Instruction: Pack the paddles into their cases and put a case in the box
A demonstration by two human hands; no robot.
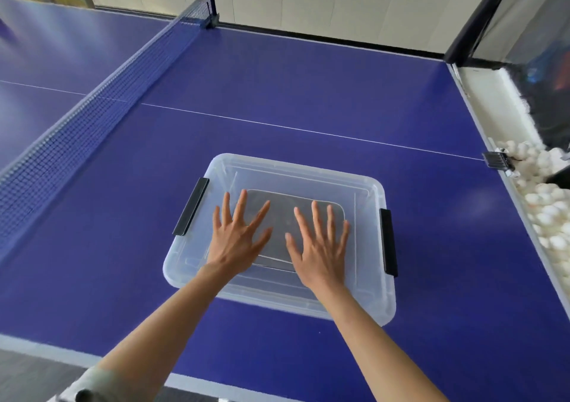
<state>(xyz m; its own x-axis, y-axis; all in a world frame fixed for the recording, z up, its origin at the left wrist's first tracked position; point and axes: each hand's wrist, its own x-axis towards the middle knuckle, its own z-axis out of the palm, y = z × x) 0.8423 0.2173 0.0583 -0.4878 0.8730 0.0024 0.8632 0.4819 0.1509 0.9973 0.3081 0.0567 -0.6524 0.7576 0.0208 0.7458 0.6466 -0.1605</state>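
Hands lie flat, side by side, on the lid of the box: the left hand (237, 241) with fingers straight and spread, the right hand (320, 247) likewise, neither gripping anything, both palms down on the clear plastic. Beneath them the lid (364, 191) sits over the box (277, 296), a translucent storage tub standing on the near half of the blue table (277, 93), near the person's edge. Through the lid a dark, flat, round-cornered shape is visible inside, judged to be a paddle case (293, 210); whether a paddle is in it cannot be told from this view, and no other case or loose paddle is in sight. Black latches flank the box, the left latch (191, 207) and the right latch (389, 242); whether either is clipped home cannot be confirmed. Further out, the net (92, 99) crosses the table on the left, and a trough of white balls (543, 191) runs along the right edge. Assessment: the case is in the box and the step in hand is the pressing down of the lid, so the task stands at or close to its end. The next move, if any, calls for even downward pressure at the rim, then both hands shifting outward to snap the two latches shut.
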